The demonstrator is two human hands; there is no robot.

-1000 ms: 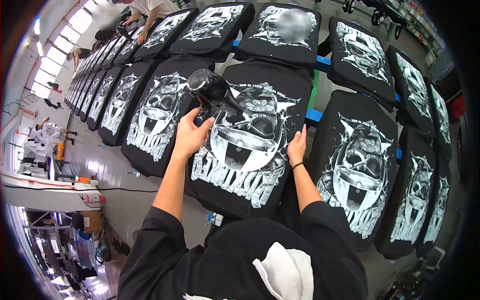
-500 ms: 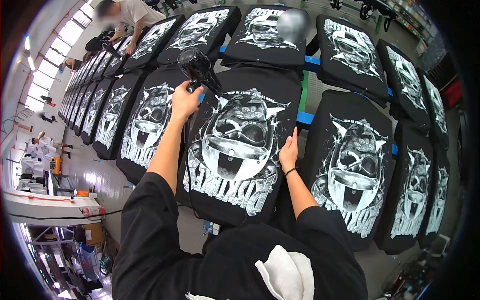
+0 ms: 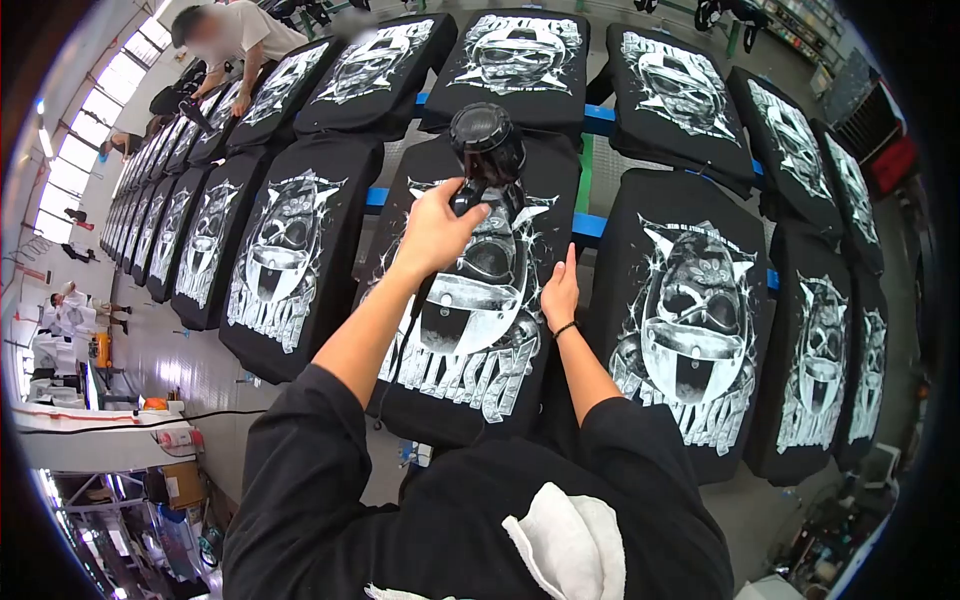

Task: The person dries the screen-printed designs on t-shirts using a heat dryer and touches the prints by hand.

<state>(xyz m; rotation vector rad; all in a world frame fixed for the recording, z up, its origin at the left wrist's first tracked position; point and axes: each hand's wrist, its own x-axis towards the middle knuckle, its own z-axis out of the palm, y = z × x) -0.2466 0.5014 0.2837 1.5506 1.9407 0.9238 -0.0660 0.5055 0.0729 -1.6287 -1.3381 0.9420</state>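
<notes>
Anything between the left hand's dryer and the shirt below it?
Nothing visible between the dryer and the printed shirt. The cord crosses the shirt's left part, clear of the dryer head; the right hand is at the right edge, also out of the way.

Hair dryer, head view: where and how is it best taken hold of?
Probably by the handle, from the near left side, as the left hand does. It looks narrower than the bulky, rounded body beyond it. The nozzle end points down toward the printed black shirt, so it is better left free.
</notes>
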